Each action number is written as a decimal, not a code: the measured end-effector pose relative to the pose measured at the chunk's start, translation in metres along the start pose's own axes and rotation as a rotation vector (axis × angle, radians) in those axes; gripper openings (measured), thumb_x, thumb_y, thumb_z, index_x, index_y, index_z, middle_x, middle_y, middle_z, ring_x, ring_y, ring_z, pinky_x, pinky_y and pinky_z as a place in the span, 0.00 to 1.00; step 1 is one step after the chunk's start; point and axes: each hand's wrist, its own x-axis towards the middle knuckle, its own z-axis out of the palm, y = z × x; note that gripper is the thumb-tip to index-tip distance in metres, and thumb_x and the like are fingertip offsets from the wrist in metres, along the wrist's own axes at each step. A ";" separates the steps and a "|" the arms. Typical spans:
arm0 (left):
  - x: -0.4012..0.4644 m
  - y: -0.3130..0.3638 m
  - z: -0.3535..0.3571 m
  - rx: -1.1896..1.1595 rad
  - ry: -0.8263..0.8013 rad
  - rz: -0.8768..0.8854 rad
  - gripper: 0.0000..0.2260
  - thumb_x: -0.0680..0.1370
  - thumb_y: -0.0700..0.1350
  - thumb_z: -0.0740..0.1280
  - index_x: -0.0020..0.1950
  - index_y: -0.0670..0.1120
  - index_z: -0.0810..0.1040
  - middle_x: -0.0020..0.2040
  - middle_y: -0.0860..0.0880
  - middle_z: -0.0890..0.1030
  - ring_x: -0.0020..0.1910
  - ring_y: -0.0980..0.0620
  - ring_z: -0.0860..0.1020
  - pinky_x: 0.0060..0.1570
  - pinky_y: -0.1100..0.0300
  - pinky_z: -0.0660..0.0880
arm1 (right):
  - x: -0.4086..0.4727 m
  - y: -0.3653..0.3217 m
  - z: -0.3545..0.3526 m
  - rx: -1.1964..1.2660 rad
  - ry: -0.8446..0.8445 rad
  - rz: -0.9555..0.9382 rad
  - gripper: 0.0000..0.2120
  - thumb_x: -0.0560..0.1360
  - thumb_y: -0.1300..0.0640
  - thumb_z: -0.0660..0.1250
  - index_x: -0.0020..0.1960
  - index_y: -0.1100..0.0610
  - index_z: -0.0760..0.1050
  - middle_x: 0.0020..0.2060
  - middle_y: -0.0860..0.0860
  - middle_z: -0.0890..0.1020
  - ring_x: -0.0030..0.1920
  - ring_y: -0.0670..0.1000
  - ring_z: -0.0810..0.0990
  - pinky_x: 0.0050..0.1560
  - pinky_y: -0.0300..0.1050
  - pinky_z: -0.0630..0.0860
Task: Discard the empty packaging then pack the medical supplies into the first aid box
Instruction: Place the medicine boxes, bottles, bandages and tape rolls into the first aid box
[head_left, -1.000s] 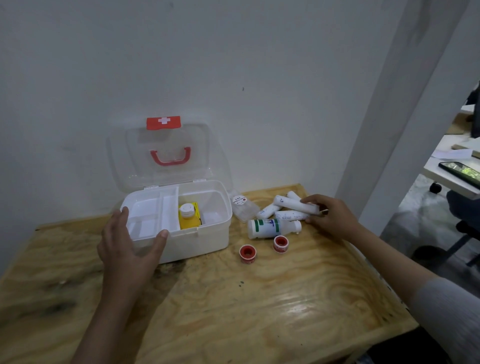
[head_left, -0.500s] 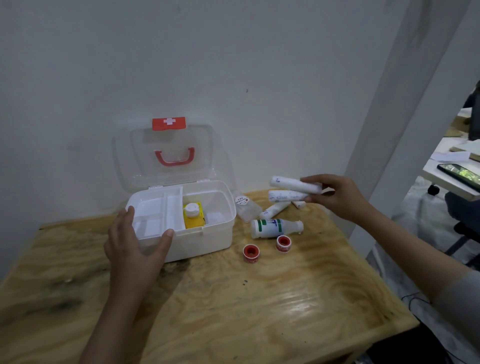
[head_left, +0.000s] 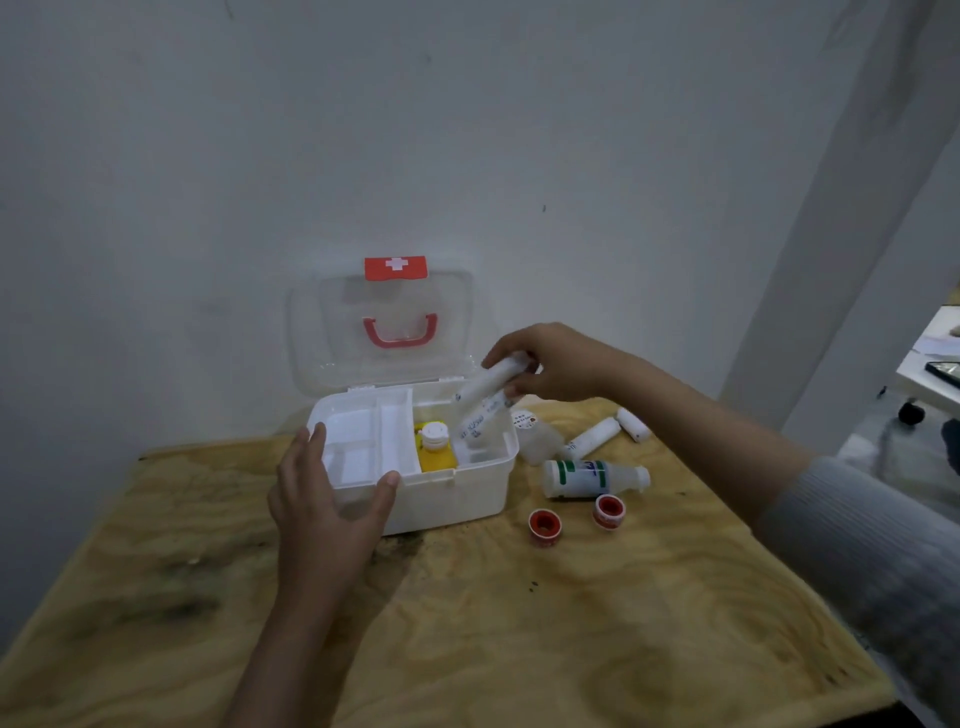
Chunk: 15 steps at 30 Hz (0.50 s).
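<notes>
Right hand (head_left: 558, 364) clamped on two white tubes (head_left: 480, 410), tilted down-left into first aid box (head_left: 447, 493) right compartment; left hand (head_left: 324, 499) spread open, bracing front wall.

Plywood table (head_left: 519, 623): first aid box (head_left: 441, 499), bottle (head_left: 592, 478), two tape rolls (head_left: 543, 526), bandage rolls (head_left: 595, 436).

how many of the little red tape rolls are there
2. One red roll lies on the table in front of the box's right corner; the other lies just right of it, below the lying bottle. More could be hidden inside the box.
</notes>
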 end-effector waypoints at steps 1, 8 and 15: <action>0.000 -0.001 0.000 -0.001 0.003 0.005 0.38 0.69 0.58 0.70 0.74 0.58 0.54 0.75 0.52 0.56 0.72 0.44 0.56 0.65 0.40 0.65 | 0.009 -0.006 0.002 -0.067 -0.052 0.006 0.19 0.70 0.60 0.71 0.60 0.53 0.76 0.56 0.51 0.79 0.47 0.48 0.73 0.48 0.42 0.70; 0.001 -0.003 0.000 -0.001 0.008 0.029 0.38 0.69 0.58 0.70 0.74 0.57 0.54 0.75 0.51 0.56 0.71 0.45 0.57 0.64 0.41 0.64 | 0.050 -0.026 0.028 -0.287 -0.319 0.037 0.18 0.72 0.61 0.69 0.62 0.55 0.75 0.62 0.54 0.75 0.59 0.54 0.74 0.53 0.45 0.71; 0.001 -0.003 0.001 -0.014 0.019 0.029 0.39 0.68 0.58 0.71 0.73 0.58 0.54 0.75 0.53 0.57 0.71 0.45 0.58 0.63 0.41 0.66 | 0.050 -0.015 0.037 -0.199 -0.065 0.021 0.25 0.66 0.60 0.75 0.62 0.54 0.74 0.54 0.55 0.77 0.45 0.48 0.71 0.48 0.46 0.74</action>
